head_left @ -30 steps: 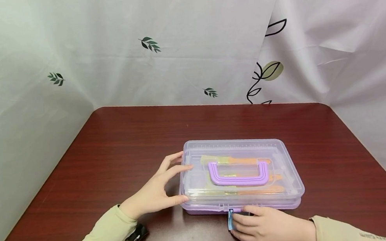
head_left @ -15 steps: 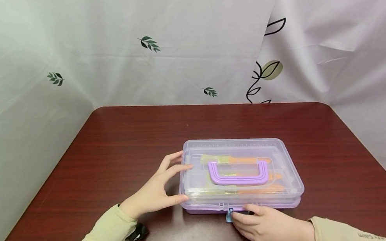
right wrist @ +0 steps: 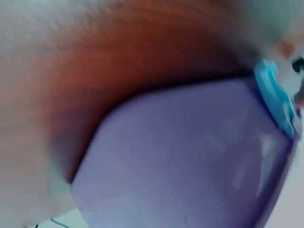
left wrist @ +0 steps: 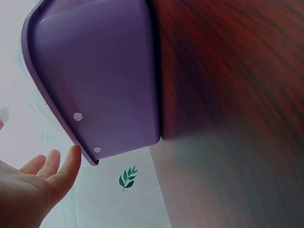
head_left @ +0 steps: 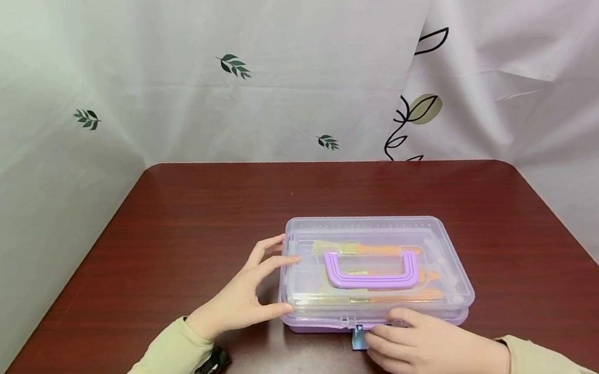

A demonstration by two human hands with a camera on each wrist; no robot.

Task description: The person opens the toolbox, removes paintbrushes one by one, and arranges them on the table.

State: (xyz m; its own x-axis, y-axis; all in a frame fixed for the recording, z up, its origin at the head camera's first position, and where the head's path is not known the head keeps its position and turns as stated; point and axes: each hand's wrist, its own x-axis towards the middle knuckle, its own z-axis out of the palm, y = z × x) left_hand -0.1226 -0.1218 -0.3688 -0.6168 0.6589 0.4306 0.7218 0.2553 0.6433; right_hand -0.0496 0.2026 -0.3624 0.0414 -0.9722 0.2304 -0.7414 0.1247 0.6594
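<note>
A purple plastic case (head_left: 299,328) with a clear lid (head_left: 369,228) lies flat on the table, lid down. Through the lid, several paintbrushes with orange handles (head_left: 383,249) are visible. My left hand (head_left: 237,300) touches the case's left end, fingers spread, with the thumb at the front corner and a fingertip on the lid's edge. At the front edge, a blue latch (head_left: 358,338) sticks outward, away from the lid. My right hand (head_left: 428,347) is just right of this latch, its fingers loosely bent and the index finger near the front rim. Whether a fingertip touches the latch is unclear.
The dark red wooden table (head_left: 183,223) carries the case near its front. A white curtain (head_left: 280,104) with leaf prints hangs along the table's back and sides. A purple carrying handle (head_left: 373,280) lies folded flat on the lid.
My right hand has shifted slightly right, leaving more of the blue latch uncovered. The latch stays folded outward. My left hand and the case have not visibly moved.
</note>
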